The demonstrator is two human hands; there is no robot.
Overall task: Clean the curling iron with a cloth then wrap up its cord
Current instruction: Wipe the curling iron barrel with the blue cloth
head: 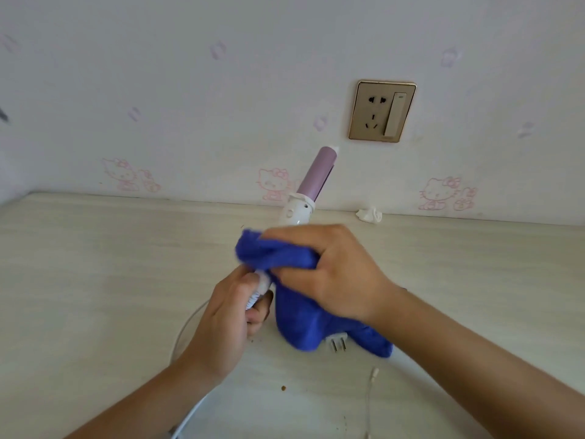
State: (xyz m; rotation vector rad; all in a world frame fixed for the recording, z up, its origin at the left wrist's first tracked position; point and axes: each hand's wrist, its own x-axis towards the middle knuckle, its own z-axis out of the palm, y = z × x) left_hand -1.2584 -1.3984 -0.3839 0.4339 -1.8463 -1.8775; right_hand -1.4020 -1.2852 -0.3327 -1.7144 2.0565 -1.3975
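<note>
The curling iron has a white handle and a lilac barrel that points up and away, tilted to the right. My left hand grips the lower end of its handle. My right hand presses a blue cloth around the middle of the handle; the cloth's loose end hangs down onto the table. The white cord loops from under my left hand along the table, and its plug lies beneath the cloth's tail with prongs showing.
A pale wooden table meets a patterned wall. A gold-framed wall socket with switch sits above the table. A crumpled white tissue lies by the wall. A thin white cable and small crumbs lie near the front.
</note>
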